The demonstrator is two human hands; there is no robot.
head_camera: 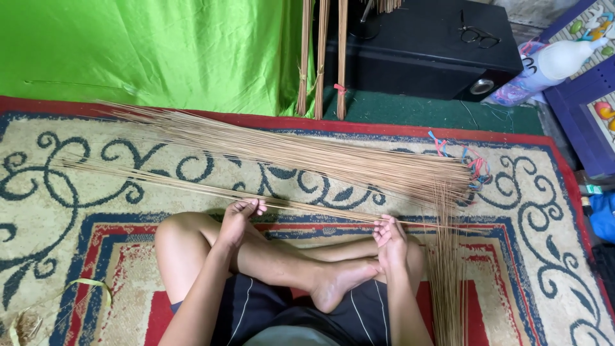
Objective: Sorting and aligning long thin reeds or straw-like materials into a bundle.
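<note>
Tan, thin palm-leaf sticks [307,208] run between both hands: the left hand [238,218] pinches the small bunch with fingers closed, and the right hand [389,238] clamps its other end. Just beyond the fingertips a large fanned pile of the same sticks [307,154] lies on the patterned red, cream and blue rug [77,211], past the crossed bare legs [282,263]

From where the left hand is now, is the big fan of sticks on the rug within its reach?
Probably yes. The left hand pinches a thin bunch of sticks over the knee, and the big fan of sticks lies on the patterned rug just beyond, with only bare rug between. It would have to let go first.
</note>
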